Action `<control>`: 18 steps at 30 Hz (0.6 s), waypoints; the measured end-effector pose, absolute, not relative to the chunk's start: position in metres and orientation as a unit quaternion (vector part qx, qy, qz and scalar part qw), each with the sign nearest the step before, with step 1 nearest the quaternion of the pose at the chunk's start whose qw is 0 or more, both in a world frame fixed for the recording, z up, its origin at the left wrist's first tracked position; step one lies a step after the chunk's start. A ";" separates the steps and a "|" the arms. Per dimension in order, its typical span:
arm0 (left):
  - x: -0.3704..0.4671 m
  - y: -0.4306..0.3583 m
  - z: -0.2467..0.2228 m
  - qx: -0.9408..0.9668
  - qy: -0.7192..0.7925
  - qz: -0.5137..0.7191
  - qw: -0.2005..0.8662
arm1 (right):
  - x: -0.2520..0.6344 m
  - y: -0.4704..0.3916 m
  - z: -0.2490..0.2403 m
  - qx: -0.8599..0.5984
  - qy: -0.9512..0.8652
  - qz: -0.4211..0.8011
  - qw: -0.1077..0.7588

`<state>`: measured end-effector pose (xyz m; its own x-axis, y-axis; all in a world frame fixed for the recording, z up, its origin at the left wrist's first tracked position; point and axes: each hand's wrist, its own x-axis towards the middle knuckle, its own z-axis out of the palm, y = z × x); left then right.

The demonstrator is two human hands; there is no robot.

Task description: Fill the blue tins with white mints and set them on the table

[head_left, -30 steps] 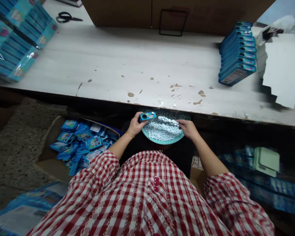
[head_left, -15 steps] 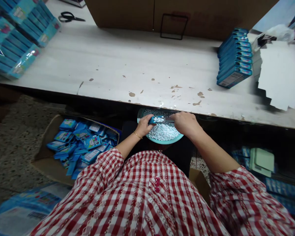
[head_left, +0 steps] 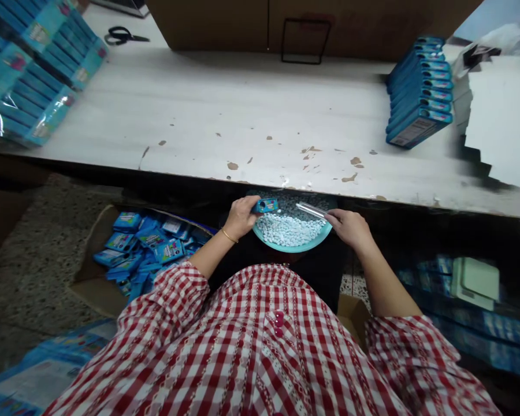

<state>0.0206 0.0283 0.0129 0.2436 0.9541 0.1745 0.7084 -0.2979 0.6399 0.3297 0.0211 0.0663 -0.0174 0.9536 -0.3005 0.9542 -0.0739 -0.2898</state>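
My left hand (head_left: 241, 217) is closed around a small blue candy box (head_left: 267, 205), held over the left part of a turquoise basin (head_left: 292, 248). Small pale-blue candies (head_left: 291, 231) fill the basin, whose back part lies in shadow beneath the table edge. In my right hand (head_left: 349, 227) is a slim, shiny, see-through scoop (head_left: 311, 210), pinched at its right end. It points left over the candies, apart from the box, and I see no candies in it.
On the white table (head_left: 225, 115) stand a row of blue boxes (head_left: 420, 95), wrapped blue packs (head_left: 39, 69), scissors (head_left: 123, 36) and a big carton (head_left: 225, 26). A carton of small blue boxes (head_left: 84, 271) is at lower left. White cards (head_left: 502, 121) lie right.
My hands have moved apart. The box, which had its candy-filled open end showing, now shows a printed end. The scoop has drawn away from it to the right.
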 end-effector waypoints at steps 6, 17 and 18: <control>0.021 0.021 0.012 0.701 0.491 0.400 0.327 | 0.306 0.025 0.051 0.639 0.666 -0.311 -0.228; 0.100 0.034 0.038 0.604 0.407 0.492 0.477 | 0.305 0.042 0.119 0.501 0.827 -0.168 -0.190; 0.102 0.036 0.042 0.596 0.405 0.492 0.488 | 0.325 0.050 0.124 0.519 0.818 -0.151 -0.197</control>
